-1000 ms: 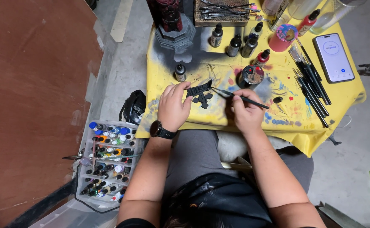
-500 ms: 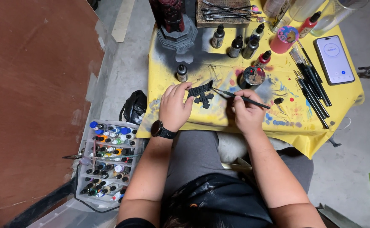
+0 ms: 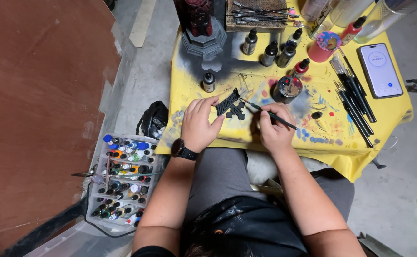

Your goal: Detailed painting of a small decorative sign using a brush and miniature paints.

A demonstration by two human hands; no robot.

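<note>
A small black model part (image 3: 230, 105), flat and ridged with a cross-shaped piece at its lower end, lies near the front edge of a yellow, paint-spattered table cover (image 3: 284, 138), pinned there by the fingertips of the left hand (image 3: 200, 124), which wears a black wristwatch (image 3: 183, 150). The right hand (image 3: 274, 129) is closed in a pencil grip on a thin black paintbrush (image 3: 270, 114), its tip reaching the part. Just beyond the brush stands a round paint-crusted jar (image 3: 287, 88), with a small dark dropper bottle (image 3: 209, 82) to the left and more dropper bottles (image 3: 270, 51) further back. A dark figure on a grey octagonal base (image 3: 203, 38) stands at the far left of the cover, on a patch of black overspray. A row of black brushes (image 3: 353, 102) lies to the right, beside a smartphone (image 3: 380, 70) with a lit screen. The table stands on a grey concrete floor (image 3: 142, 81). On the floor to the left sit a clear tray of small paint bottles (image 3: 122, 183), a black bag (image 3: 153, 119) and a large reddish-brown board (image 3: 37, 109).
</note>
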